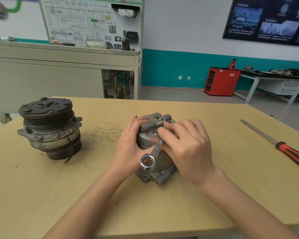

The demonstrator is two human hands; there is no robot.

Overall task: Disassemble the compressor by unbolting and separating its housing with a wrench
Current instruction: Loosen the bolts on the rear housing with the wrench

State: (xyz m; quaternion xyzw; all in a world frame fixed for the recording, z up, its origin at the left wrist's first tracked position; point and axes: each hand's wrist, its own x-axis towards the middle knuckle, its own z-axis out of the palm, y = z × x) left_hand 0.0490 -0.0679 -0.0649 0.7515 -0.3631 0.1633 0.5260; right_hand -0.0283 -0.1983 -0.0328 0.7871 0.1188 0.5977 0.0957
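Holding a wrench (154,153) against the compressor housing (162,163) at the middle of the table (162,213).
A pulley assembly (49,128) is standing left, below a board (91,19) headed "HV"; the left hand (129,144) is cupping the housing with curled fingers; the right hand (188,149) is gripping the wrench, seemingly stamped "17"; a screwdriver (283,147) is lying far right.

Bright, even, diffuse indoor light, with only soft, faint shadows beside the left hand (129,145) and right hand (190,149) on the pale bench (179,213). The wrench (156,148) ring glints and the grey housing (162,168) has a dull sheen. The wide-angle lens bows straight lines near the edges; the centre is sharp, while the far wall poster (266,19) is soft and blurred
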